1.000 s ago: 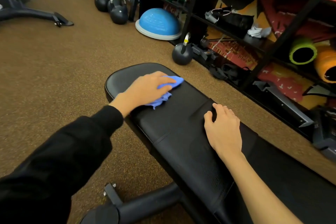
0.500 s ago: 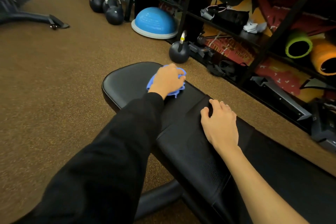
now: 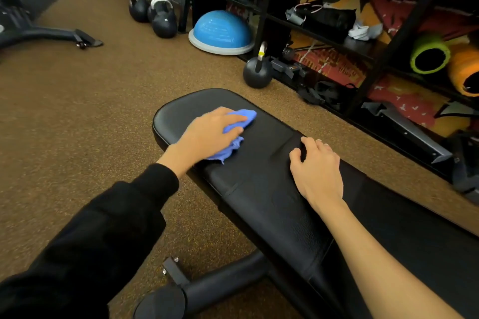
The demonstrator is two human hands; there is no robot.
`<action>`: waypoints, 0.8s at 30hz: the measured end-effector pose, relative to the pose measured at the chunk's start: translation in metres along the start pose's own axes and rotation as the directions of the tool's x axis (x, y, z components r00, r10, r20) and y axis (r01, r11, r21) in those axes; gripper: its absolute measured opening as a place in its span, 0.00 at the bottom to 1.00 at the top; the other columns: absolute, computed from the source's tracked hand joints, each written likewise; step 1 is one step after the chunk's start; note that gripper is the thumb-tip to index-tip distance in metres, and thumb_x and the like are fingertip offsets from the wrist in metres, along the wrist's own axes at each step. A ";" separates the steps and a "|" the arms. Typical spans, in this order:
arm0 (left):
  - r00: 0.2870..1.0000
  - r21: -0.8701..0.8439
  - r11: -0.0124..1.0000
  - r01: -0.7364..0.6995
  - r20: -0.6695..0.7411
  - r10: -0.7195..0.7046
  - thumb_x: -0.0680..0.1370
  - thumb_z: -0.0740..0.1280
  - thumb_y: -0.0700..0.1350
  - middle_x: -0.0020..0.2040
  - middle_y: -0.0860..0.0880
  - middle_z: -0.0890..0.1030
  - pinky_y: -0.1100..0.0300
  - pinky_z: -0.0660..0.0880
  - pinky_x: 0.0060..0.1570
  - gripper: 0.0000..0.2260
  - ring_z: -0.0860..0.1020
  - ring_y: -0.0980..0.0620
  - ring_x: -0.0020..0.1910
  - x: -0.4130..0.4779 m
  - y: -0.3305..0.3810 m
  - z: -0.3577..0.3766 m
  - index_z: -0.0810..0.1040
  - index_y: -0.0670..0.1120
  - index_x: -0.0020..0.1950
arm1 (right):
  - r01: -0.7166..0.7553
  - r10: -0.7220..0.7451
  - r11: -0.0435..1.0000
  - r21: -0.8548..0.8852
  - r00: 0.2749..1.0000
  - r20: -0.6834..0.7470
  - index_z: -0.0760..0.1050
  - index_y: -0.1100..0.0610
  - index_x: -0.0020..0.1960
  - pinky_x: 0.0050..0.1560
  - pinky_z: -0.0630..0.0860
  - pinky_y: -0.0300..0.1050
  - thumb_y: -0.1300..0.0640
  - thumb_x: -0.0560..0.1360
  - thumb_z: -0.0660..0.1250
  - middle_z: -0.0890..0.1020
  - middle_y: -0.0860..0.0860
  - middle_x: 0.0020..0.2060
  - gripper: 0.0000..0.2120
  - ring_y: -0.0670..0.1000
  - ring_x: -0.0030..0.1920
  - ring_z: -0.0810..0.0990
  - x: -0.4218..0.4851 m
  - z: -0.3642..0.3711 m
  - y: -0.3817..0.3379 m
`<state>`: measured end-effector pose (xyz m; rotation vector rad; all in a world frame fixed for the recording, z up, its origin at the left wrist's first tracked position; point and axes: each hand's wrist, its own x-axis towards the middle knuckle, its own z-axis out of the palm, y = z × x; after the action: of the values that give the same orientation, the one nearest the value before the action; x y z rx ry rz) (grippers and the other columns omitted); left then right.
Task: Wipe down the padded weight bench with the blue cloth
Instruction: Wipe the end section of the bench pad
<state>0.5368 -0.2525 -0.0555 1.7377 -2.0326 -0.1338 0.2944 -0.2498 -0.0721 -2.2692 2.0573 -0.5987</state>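
The black padded weight bench (image 3: 264, 189) runs from the centre toward the lower right. My left hand (image 3: 207, 134) presses the crumpled blue cloth (image 3: 237, 132) flat onto the pad near its rounded far end, fingers laid over the cloth. My right hand (image 3: 316, 171) rests palm down on the pad further back, beside a crease in the upholstery, and holds nothing. Most of the cloth is hidden under my left hand.
A black kettlebell (image 3: 257, 74) stands on the brown floor just beyond the bench end. A blue balance dome (image 3: 221, 31) and more kettlebells (image 3: 160, 17) sit further back. A black shelf rack (image 3: 363, 41) with gear lines the right side. The bench's base bar (image 3: 207, 287) lies below.
My left hand has slid the cloth back from the far right edge of the pad toward me and to the left. My right hand has stayed in place.
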 end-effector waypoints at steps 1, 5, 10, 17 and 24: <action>0.998 0.022 0.998 0.064 -0.024 -0.063 0.81 0.58 0.52 0.69 0.51 0.70 0.58 0.68 0.55 0.16 0.73 0.47 0.62 0.005 -0.007 -0.001 0.71 0.58 0.69 | 0.003 -0.003 1.000 -0.001 1.000 -0.001 0.69 0.55 0.67 0.71 0.60 0.56 0.48 0.78 0.53 0.75 0.58 0.64 0.21 0.58 0.69 0.66 0.000 0.000 0.000; 0.961 0.041 0.964 0.261 -0.107 -0.256 0.81 0.57 0.47 0.65 0.45 0.72 0.56 0.67 0.55 0.16 0.74 0.44 0.60 0.032 -0.001 0.006 0.73 0.49 0.68 | -0.010 0.010 1.000 0.004 1.000 0.011 0.69 0.55 0.66 0.69 0.62 0.57 0.48 0.78 0.52 0.76 0.58 0.62 0.21 0.58 0.67 0.68 0.001 -0.001 -0.002; 0.986 -0.032 0.986 0.164 -0.034 -0.165 0.80 0.59 0.45 0.62 0.43 0.75 0.56 0.68 0.53 0.14 0.74 0.43 0.58 0.033 0.054 0.018 0.75 0.46 0.64 | -0.041 0.027 0.988 0.152 0.995 0.091 0.67 0.55 0.70 0.73 0.56 0.53 0.50 0.80 0.55 0.70 0.57 0.69 0.21 0.57 0.72 0.62 -0.005 -0.017 -0.007; 0.990 -0.185 0.977 0.103 0.109 -0.084 0.80 0.62 0.44 0.66 0.44 0.73 0.54 0.67 0.60 0.16 0.72 0.43 0.64 0.003 0.079 0.013 0.75 0.48 0.68 | -0.210 0.201 0.769 0.604 0.976 0.083 0.67 0.54 0.70 0.45 0.70 0.30 0.59 0.80 0.58 0.77 0.51 0.59 0.18 0.56 0.60 0.75 -0.036 -0.089 0.003; 0.979 -0.255 0.950 0.182 0.133 -0.152 0.80 0.61 0.40 0.65 0.41 0.73 0.52 0.68 0.64 0.14 0.72 0.41 0.64 -0.025 0.101 -0.003 0.76 0.44 0.65 | -0.257 0.260 0.801 0.541 0.963 0.073 0.74 0.55 0.64 0.51 0.66 0.33 0.63 0.78 0.59 0.76 0.53 0.63 0.16 0.43 0.55 0.71 -0.082 -0.141 0.051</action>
<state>0.4483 -0.2076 -0.0227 1.7599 -1.8396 -0.5451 0.1999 -0.1436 0.0234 -1.6316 1.8327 -1.0126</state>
